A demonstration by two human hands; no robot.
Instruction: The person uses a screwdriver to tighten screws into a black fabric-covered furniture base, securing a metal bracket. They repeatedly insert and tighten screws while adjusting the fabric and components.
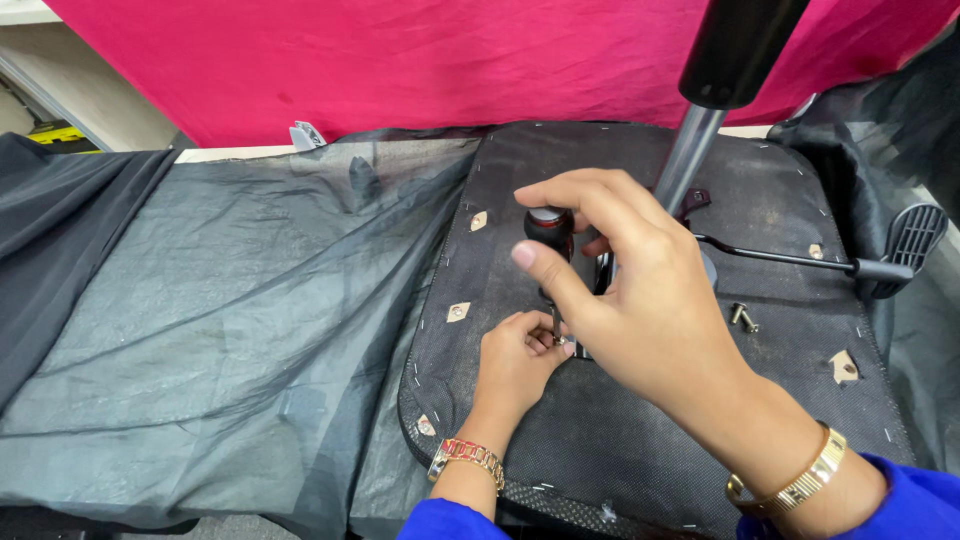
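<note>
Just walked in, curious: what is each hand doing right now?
Left hand: fingers pinched at the screwdriver tip on the chair seat underside.
Right hand: closed around the screwdriver handle.

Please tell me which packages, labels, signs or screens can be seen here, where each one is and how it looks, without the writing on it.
Small tag: at the far edge of the table, against the pink cloth; folded, white-grey with dark marks, too small to make out.
Yellow and black object: far left, beside the shelf; perhaps a package or label, only partly in view.
No screens or signs are visible.
</note>
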